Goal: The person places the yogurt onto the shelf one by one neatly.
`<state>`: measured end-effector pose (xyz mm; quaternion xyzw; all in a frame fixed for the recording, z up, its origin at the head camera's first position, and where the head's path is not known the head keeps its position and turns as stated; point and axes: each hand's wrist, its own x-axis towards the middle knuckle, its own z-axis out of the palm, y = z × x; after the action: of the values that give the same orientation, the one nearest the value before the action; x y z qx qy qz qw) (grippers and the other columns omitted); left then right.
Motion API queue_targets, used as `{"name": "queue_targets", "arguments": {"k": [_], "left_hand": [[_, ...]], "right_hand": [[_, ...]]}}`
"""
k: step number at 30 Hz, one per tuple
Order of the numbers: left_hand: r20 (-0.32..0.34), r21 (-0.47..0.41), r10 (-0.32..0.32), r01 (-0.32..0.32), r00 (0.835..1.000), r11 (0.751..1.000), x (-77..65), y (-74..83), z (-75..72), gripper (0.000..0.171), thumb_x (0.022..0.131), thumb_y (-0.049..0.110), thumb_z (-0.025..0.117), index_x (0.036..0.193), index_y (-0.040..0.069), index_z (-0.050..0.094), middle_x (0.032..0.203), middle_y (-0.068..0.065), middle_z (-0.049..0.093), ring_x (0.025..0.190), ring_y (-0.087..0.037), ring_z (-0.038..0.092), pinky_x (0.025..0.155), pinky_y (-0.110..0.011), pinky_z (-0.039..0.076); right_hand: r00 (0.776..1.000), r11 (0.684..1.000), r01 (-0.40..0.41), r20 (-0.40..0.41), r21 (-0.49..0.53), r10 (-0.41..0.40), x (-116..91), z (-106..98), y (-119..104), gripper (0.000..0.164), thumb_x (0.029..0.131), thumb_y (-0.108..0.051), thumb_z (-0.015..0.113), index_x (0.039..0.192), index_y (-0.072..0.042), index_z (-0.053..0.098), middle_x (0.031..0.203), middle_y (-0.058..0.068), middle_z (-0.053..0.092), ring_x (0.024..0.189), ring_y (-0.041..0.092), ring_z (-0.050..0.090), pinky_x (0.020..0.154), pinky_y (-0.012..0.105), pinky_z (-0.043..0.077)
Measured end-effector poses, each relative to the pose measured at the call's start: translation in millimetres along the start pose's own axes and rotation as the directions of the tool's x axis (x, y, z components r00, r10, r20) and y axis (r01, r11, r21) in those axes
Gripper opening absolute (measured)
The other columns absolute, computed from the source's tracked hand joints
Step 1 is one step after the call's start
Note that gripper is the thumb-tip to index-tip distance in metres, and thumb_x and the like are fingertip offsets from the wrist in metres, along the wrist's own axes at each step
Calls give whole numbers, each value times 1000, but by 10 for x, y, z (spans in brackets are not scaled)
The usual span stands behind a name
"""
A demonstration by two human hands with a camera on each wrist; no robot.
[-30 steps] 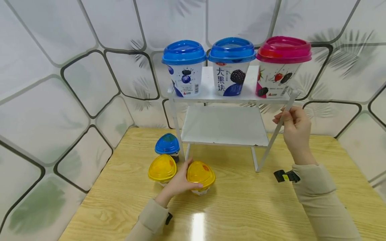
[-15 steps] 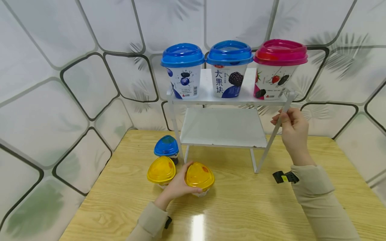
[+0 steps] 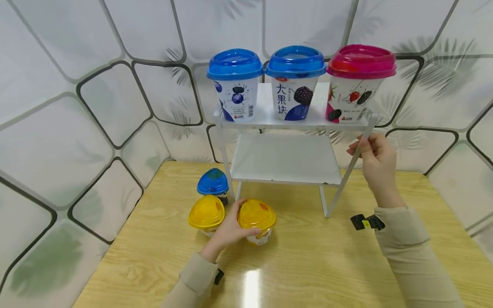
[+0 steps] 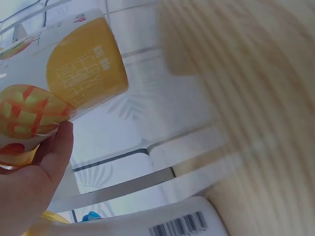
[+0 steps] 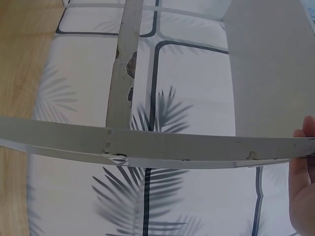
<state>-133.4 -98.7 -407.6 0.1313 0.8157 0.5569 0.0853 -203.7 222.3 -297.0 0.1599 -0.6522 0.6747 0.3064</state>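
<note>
My left hand point(image 3: 231, 229) grips a yellow-lidded yogurt cup point(image 3: 257, 215) at the front left of the white two-tier rack point(image 3: 285, 158). Mango pieces show on this cup's side in the left wrist view, where its base point(image 4: 115, 64) stands apart from the wooden table. A second yellow-lidded cup point(image 3: 206, 212) stands just left of that hand, and a blue-lidded cup point(image 3: 212, 182) behind it by the rack's left leg. Higher up on the right, my right hand point(image 3: 379, 167) holds the rack's right front leg point(image 5: 197, 147) between thumb and fingers.
Along the rack's top tier stand two blue-lidded cups point(image 3: 235, 85) point(image 3: 295, 83) and a pink-lidded cup point(image 3: 360, 83). Under it the lower tier is a bare white shelf. Behind the wooden table point(image 3: 300, 265) hangs a patterned backdrop point(image 3: 96, 111).
The yellow-lidded cup in my left hand has risen slightly and shows more of its side. My right hand keeps its hold on the rack leg.
</note>
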Motion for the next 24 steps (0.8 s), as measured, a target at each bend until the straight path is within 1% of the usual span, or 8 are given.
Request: {"name": "queue_targets", "arguments": {"k": [4,5,8,10,14,17,20,24], "left_hand": [[-29,-49,0,-2,1000,999,81,-118,14,85,70,27,75,133,6,22,127,-18,37,111,-30,42,91,-45,35],[-36,-55,15,-17,999,998,97,-138,15,85,70,27,75,133,6,21,127,-19,37,111,-31,42,91,-46,36],[-50,-107,19,-25,999,994,120,-101,6,83,71,26,75,132,7,22,126,-18,38,111,-30,43,91,-44,36],[-55,-133,39,-45,998,990,102,19,-8,82,72,21,74,132,4,22,126,-20,38,111,-32,42,91,-45,36],[-61,-169,70,-80,996,982,117,120,-17,79,73,17,73,132,3,23,125,-19,39,111,-31,42,91,-44,36],[-75,-169,103,-115,992,979,153,108,-10,78,73,20,73,132,7,25,125,-15,40,110,-27,44,91,-42,37],[-90,-193,161,-176,983,965,165,188,-17,77,73,19,73,132,7,25,126,-14,40,110,-27,43,91,-41,37],[-131,-219,258,-282,957,934,220,304,-43,76,73,24,73,132,6,27,125,-14,40,108,-28,44,90,-41,38]], "right_hand": [[1000,999,-8,17,54,7,6,-4,-22,10,89,-4,48,85,-4,57,70,5,60,62,12,60,63,20,49],[1000,998,-9,20,64,8,8,-6,-27,10,89,-4,48,85,-3,57,70,5,60,62,12,60,63,20,49],[1000,999,-7,28,52,5,19,-10,-39,9,89,-5,50,84,-2,57,70,5,61,61,12,60,62,18,49],[1000,1000,1,28,24,-2,34,-18,-49,9,88,-4,51,82,-1,56,69,4,61,61,11,60,62,17,48],[1000,1000,16,24,-22,-16,65,-45,-66,9,87,-3,52,80,1,57,68,2,61,60,10,60,62,16,48],[1000,997,14,20,-74,-13,84,-67,-76,9,87,-4,53,81,2,58,67,1,61,61,10,59,62,16,48],[1000,985,7,15,-172,-4,98,-81,-80,10,86,-5,54,81,2,58,67,-2,61,62,8,59,63,15,47],[1000,977,-9,12,-213,12,110,-79,-84,9,86,-4,54,81,2,58,66,-2,61,61,8,60,63,15,47]]}}
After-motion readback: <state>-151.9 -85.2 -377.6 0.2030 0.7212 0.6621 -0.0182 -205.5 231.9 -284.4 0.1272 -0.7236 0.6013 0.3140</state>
